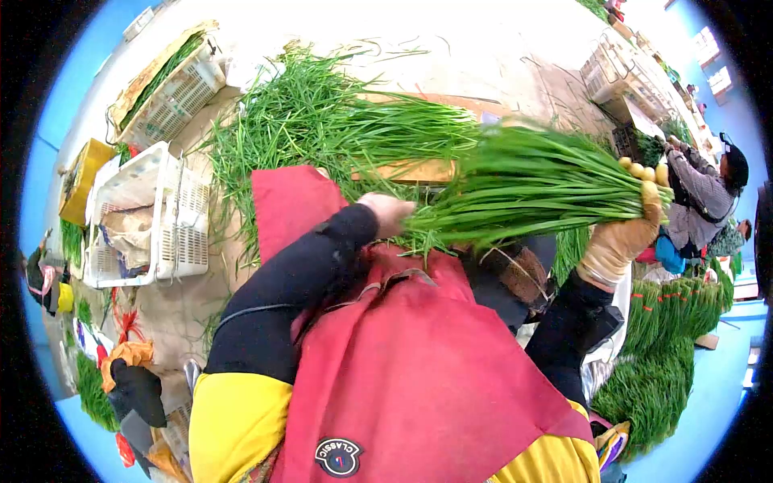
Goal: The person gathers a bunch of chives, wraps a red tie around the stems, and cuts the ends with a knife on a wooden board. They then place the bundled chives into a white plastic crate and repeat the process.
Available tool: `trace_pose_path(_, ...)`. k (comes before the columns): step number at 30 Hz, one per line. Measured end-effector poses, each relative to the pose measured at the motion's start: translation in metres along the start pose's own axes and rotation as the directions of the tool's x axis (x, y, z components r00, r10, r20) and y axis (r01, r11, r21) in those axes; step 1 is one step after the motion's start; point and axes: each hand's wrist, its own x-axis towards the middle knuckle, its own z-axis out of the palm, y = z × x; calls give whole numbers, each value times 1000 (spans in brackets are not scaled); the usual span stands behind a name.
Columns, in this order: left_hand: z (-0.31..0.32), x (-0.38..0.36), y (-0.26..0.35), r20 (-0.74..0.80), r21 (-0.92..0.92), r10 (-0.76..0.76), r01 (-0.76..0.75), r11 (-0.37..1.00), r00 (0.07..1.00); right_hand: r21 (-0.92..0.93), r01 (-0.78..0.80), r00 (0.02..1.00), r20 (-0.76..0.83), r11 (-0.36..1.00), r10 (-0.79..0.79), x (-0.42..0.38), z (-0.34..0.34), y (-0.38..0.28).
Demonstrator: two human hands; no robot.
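A thick bunch of garlic chives (531, 185) is held out in front of me, gripped near its pale stem ends by my right hand (624, 241) in a tan glove. The fingers wrap round the stems, and the long leaves point left, blurred at their upper edge. My left hand (388, 214) is bare and smeared by motion, right beside the leaf tips. Its fingers are mostly hidden. Beyond the bunch, a heap of loose garlic chives (298, 121) spreads over a wooden board (415, 171).
On the left stand a white plastic crate (169, 217) and a crate with greens (173, 88). At the right, tied bunches with red bands (672, 310) stand above more loose greens (648, 394). A person (700, 193) works at the far right, near stacked crates (624, 76).
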Motion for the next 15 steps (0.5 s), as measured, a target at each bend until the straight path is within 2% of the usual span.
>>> trace_pose_path(1, 5, -15, -14, -27, -89, -12, 9, 996, 1000, 3, -3, 1000, -28, 1000, 3, 4, -4, -7)
trace_pose_path(2, -6, -29, -20, 53, -237, -88, 98, 966, 995, -9, 6, 1000, -19, 1000, -6, 8, -8, -12)
trace_pose_path(3, 10, -27, -48, -107, -267, 14, -43, 963, 994, -20, 15, 1000, -6, 1000, -15, 14, -11, -13)
trace_pose_path(4, -4, -34, -58, 18, -379, -97, 96, 920, 995, -4, -11, 1000, -2, 1000, 11, 18, -13, -10)
trace_pose_path(5, -44, -67, -45, -155, -224, -80, 44, 974, 985, 0, -46, 997, 69, 999, 46, 24, -16, 0)
trace_pose_path(6, -44, -67, -73, -248, -426, -92, -23, 904, 965, -81, -89, 996, 8, 993, 90, 30, -29, 12)
trace_pose_path(7, -51, -72, -92, -449, -571, -131, -171, 803, 884, -158, -134, 990, -54, 978, 127, 35, -40, 21)
trace_pose_path(8, -77, -81, -88, -528, -661, -222, -232, 714, 820, -86, -143, 989, -53, 986, 138, 31, -34, 30)
trace_pose_path(9, -102, -88, -75, -700, -618, -216, -425, 661, 681, -84, -147, 989, -48, 986, 143, 29, -19, 36)
trace_pose_path(10, -141, -109, -36, -711, -636, -202, -493, 594, 674, -91, -142, 987, 57, 986, 148, 24, 1, 40)
trace_pose_path(11, -154, -109, -17, -770, -582, -203, -537, 611, 605, -96, -137, 976, 156, 986, 151, 16, 21, 46)
trace_pose_path(12, -174, -112, 14, -834, -435, -3, -655, 617, 551, -206, -120, 976, 157, 971, 153, 8, 41, 55)
trace_pose_path(13, -175, -94, 26, -880, -262, 159, -738, 622, 447, -312, -93, 975, 162, 945, 150, 2, 60, 65)
trace_pose_path(14, -181, -89, 51, -872, -184, 281, -800, 571, 401, -355, -42, 969, 212, 934, 124, 0, 75, 74)
trace_pose_path(15, -172, -69, 58, -865, -74, 342, -768, 636, 367, -374, -73, 975, 166, 925, 144, -9, 97, 79)
